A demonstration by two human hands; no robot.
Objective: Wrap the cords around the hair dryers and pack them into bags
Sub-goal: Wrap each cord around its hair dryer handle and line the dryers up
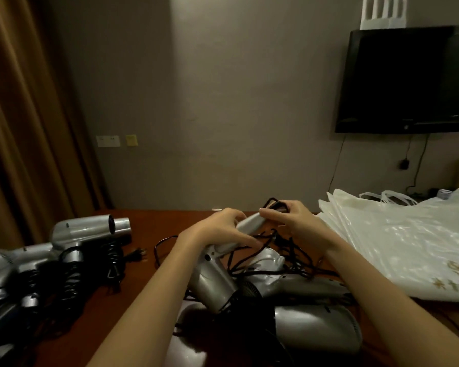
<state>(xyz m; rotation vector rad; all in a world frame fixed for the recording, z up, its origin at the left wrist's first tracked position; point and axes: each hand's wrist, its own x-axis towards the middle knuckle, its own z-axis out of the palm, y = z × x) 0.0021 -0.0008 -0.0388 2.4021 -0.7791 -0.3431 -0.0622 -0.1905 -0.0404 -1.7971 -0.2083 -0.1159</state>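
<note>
Silver dryer (pixel 217 271) gripped by handle in left hand (pixel 223 229); black cord (pixel 272 205) pinched in right hand (pixel 294 221), beside plastic bags (pixel 398 242).

The silver hair dryer (pixel 217 271) I'm holding tilts handle-up over the brown table (pixel 149 234), its black cord (pixel 272 203) looped at the handle's tip. More silver dryers (pixel 316 329) lie tangled beneath it, others (pixel 72 234) at the table's left, translucent white bags (pixel 398 242) stacked on its right
</note>
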